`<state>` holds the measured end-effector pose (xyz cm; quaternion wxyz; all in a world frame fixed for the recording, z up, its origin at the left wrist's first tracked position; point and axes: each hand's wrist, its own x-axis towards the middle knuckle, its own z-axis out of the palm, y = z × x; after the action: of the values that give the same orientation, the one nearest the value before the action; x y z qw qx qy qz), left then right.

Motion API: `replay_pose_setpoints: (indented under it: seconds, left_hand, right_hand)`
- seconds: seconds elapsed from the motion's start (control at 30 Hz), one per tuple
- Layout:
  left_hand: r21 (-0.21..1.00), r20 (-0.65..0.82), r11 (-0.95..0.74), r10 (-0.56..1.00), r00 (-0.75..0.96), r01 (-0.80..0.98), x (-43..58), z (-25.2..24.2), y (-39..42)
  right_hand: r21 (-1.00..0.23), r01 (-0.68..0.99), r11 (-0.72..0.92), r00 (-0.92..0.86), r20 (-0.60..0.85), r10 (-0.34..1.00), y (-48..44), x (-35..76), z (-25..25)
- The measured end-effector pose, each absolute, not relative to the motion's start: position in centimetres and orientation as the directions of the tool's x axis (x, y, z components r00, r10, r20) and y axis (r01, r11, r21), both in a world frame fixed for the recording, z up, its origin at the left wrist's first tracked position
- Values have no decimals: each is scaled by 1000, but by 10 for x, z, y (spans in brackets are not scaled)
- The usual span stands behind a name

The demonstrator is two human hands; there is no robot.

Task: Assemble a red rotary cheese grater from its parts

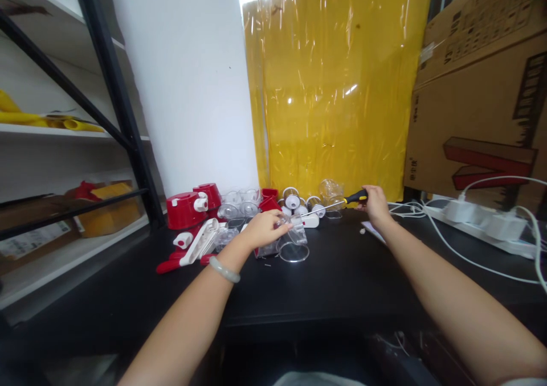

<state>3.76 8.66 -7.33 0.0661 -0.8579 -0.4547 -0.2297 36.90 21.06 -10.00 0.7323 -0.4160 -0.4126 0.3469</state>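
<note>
My left hand (265, 228), with a pale bangle on the wrist, is closed on a clear plastic part (294, 246) whose round rim is turned down at the black table. My right hand (376, 205) grips the back end of a screwdriver (354, 197) with a black and yellow handle. Its long metal shaft points left, towards the clear part near my left fingers. Whether the tip touches a screw is too small to tell. Just behind lie white cylindrical pieces (292, 199) and another clear part (331, 189).
Red housings (186, 209), white-and-red handles (196, 249) and clear cups (239, 204) crowd the left. White cables and a power strip (482, 224) lie at right, below a large cardboard box (478, 101). A yellow plastic curtain (333, 90) hangs behind; a shelf rack (123, 118) stands left.
</note>
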Motion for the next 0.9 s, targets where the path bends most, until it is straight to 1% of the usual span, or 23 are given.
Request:
replay_pose_setpoints:
  seconds: [0.2,0.47,0.73,0.9]
  left_hand:
    - [101,458,-571,754,472,814,37,-74,87]
    - [93,451,-570,755,476,816,38,-72,85]
    - [96,454,-574,752,477,813,38,-73,86]
    - [108,461,-580,749,476,808,38,-73,86]
  right_hand:
    - [-885,-195,422,415,316,853,209,369,-101]
    - [-870,-234,435,364,336,868,207,371,-101]
    - [-871,-226,436,388,330,860,212,370,-101]
    - [-867,-171,469,390,377,840,214,370,-104]
